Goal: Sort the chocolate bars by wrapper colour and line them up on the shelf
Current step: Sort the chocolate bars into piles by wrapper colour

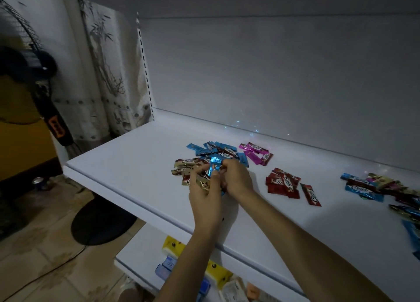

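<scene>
1. Chocolate bars, in hand. A blue bar [214, 166] is pinched between both hands, low over the shelf [136, 169]. Gold bars [203, 183] are gripped in the curled fingers of the left hand [204, 194], and the right hand [237, 179] is closed on the blue bar's edge. Risk: with two colours in one clutch, a gold bar may be released along with the blue one, or a slick wrapper may slip out.
2. Mixed heap [384, 191], right end of the shelf, partly out of view. Several colours are tangled together. Risk: neighbouring bars may be dragged off the front edge when one is pulled free.
3. Red pile [283, 183], with a stray red bar [311, 194] lying just beside it. Risk: both may be swept askew by the right forearm, which passes close by.
4. Gold pile [185, 167], directly beyond the left hand. Risk: it may be knocked by the knuckles and scattered.
5. Blue pile [216, 149], loosely stacked, touching the gold pile. Risk: the two colours may be merged if the blue bar is set down carelessly.
6. Pink pile [256, 152], farthest back, near the blue pile. No pile is yet lined up, and the dim light may cause dark wrappers to be misjudged.
</scene>
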